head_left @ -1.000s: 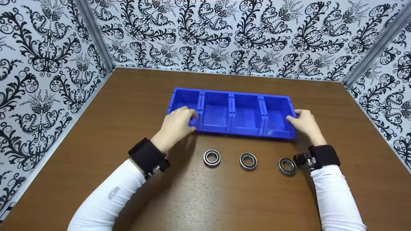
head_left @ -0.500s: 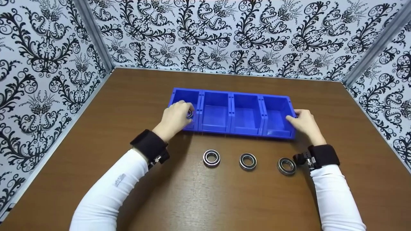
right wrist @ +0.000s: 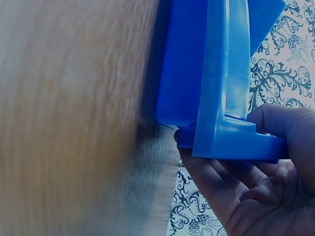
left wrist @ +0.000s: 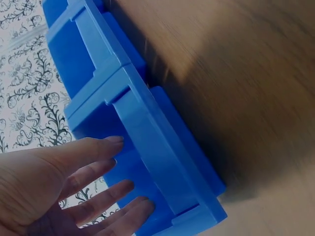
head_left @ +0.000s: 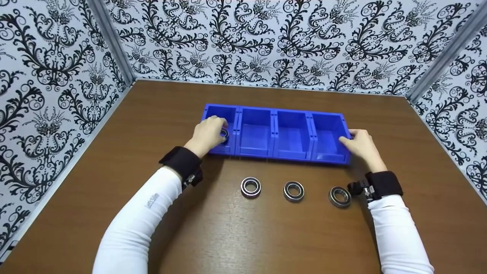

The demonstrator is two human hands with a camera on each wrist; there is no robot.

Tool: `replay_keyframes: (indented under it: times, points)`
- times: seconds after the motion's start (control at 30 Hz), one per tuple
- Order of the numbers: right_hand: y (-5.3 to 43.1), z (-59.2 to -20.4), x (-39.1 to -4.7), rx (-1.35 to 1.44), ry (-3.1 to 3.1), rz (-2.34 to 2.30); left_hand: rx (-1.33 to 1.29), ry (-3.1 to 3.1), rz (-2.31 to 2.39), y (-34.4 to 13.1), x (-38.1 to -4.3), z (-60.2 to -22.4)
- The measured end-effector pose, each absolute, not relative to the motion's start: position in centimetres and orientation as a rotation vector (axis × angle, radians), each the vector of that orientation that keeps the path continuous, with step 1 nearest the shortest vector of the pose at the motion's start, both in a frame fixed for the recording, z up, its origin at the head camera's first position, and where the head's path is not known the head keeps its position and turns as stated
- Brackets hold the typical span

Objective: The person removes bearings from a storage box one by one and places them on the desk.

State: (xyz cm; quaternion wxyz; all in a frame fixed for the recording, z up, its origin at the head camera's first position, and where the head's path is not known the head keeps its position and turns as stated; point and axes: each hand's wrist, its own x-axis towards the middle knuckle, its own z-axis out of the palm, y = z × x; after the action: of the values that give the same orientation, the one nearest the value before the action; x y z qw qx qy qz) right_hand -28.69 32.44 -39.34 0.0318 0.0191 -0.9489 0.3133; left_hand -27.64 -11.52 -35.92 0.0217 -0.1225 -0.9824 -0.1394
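Observation:
A row of joined blue bins (head_left: 255, 139) stands on the table. My left hand (head_left: 207, 135) reaches into the leftmost bin; a ball bearing (head_left: 225, 134) shows right at its fingertips in the head view. In the left wrist view the thumb and fingers (left wrist: 135, 219) are spread apart with no bearing visible between them, above the bin's floor. My right hand (head_left: 362, 146) grips the right end of the bin row, thumb at the rim and fingers on the outer side, as the right wrist view also shows.
Three more ball bearings lie in front of the bins: a left one (head_left: 250, 187), a middle one (head_left: 293, 191) and a right one (head_left: 339, 197) close to the right wrist's camera strap (head_left: 382, 186). Patterned walls (head_left: 243, 45) enclose the brown table (head_left: 236, 236) at the back and sides.
My left hand has moved up and deeper into the leftmost bin, and the bearing by its fingertips has come into sight. My right hand and the bin row have stayed in place.

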Motion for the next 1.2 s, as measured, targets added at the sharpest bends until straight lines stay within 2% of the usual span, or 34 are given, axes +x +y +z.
replay_keyframes:
  times: [1.2]
  points:
    - [32.3,-39.4,-28.7,0.005,-2.950,0.956,-0.400,-3.199,-0.284,-10.2,-30.2,-37.4]
